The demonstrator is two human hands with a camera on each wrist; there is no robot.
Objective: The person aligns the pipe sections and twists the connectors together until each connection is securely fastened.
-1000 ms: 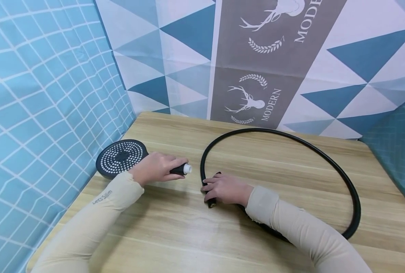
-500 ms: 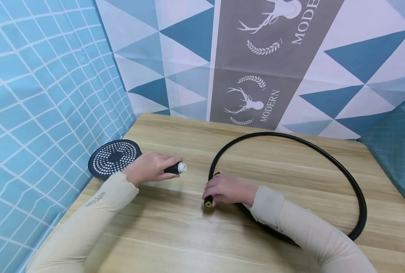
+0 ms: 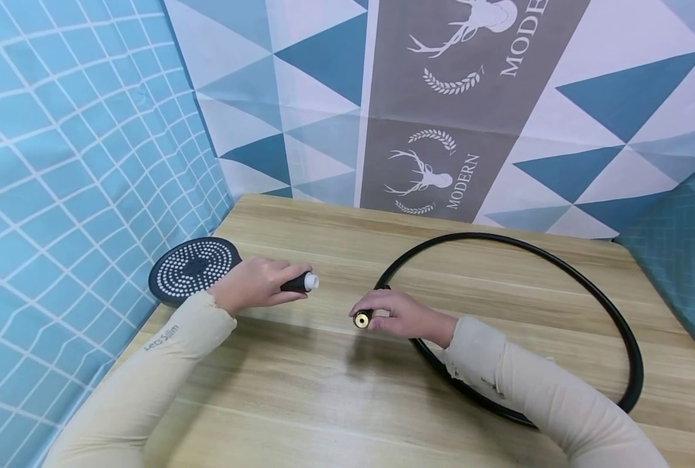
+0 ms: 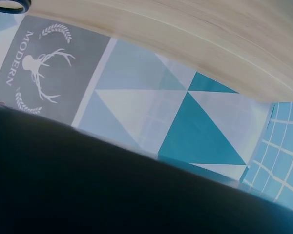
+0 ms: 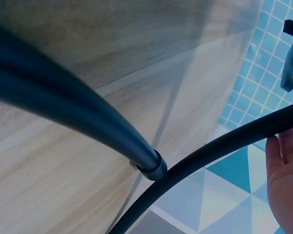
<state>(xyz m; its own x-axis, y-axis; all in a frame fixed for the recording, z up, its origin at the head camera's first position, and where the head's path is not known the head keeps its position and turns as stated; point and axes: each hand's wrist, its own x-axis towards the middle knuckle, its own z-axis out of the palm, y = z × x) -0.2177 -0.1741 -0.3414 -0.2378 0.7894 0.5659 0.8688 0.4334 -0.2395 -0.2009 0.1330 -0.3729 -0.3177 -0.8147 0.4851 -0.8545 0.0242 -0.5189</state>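
My left hand grips the handle of a black shower head, its round spray face up at the table's left side. A white threaded end sticks out past the fingers. In the left wrist view a dark shape, too close to make out, covers the lower part. My right hand pinches a black shower hose near one end, raised a little over the table. That end shows a brass fitting, apart from the handle. In the right wrist view, a collared hose end appears beside the held stretch.
The wood-grain table carries the hose, looped wide on the right under the right forearm. A blue tiled sheet walls the left side. Behind the table stands a patterned backdrop; another blue-green sheet closes the right.
My right hand has lifted the hose end off the table and turned its brass opening toward the head camera. The loop has slid right. My left hand and the shower head have shifted slightly left.
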